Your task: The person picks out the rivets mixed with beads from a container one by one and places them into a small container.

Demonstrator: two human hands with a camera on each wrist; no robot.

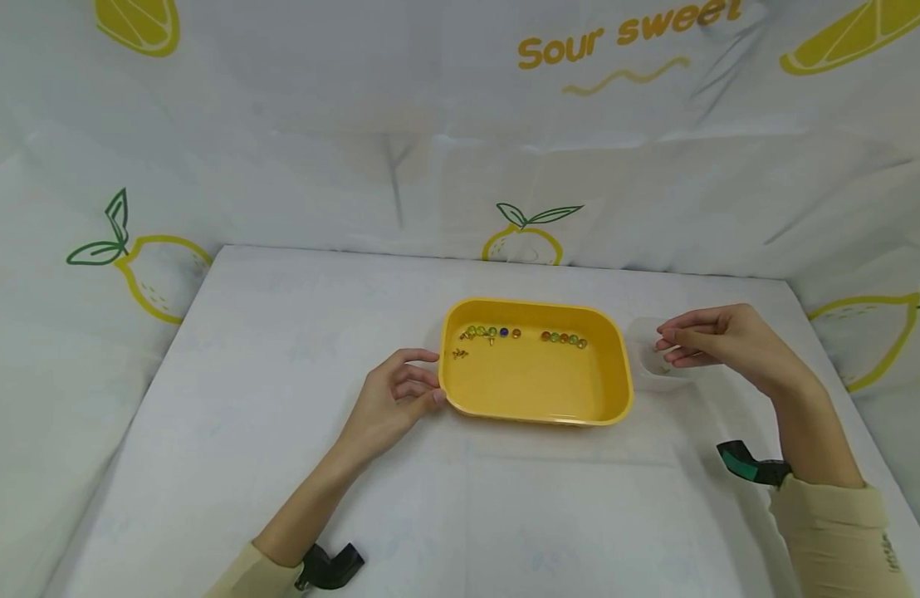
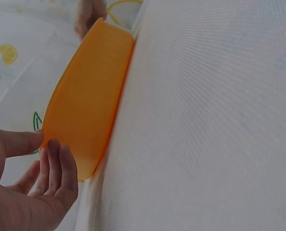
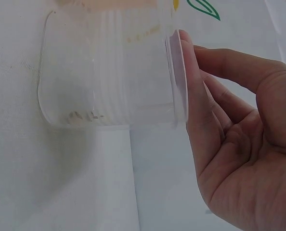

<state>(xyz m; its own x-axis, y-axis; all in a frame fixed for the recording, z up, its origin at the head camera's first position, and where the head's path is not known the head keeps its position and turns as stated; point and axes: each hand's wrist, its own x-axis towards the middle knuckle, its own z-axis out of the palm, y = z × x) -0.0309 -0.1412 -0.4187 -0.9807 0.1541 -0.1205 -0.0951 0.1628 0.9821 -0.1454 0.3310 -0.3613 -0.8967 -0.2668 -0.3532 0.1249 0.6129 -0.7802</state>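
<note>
My left hand (image 1: 393, 403) touches the left end of a yellow plastic tray (image 1: 535, 407), its thumb and fingertips at the rim and outer wall. In the left wrist view, the fingers (image 2: 55, 159) lie against the tray's outer wall. A clear plastic tub (image 3: 109, 72) stands right of the tray, small brownish pieces (image 3: 83, 116) low inside it. Over the tub's mouth is my right hand (image 1: 717, 340), thumb and index tips close together. I cannot tell whether something small is between them.
Inside the tray, round glass-like beads (image 1: 565, 338) in green, orange and blue line the far side. Small gold pieces (image 1: 460, 354) lie by its left end. A lemon-print cloth (image 1: 318, 183) hangs behind the white table (image 1: 296, 332).
</note>
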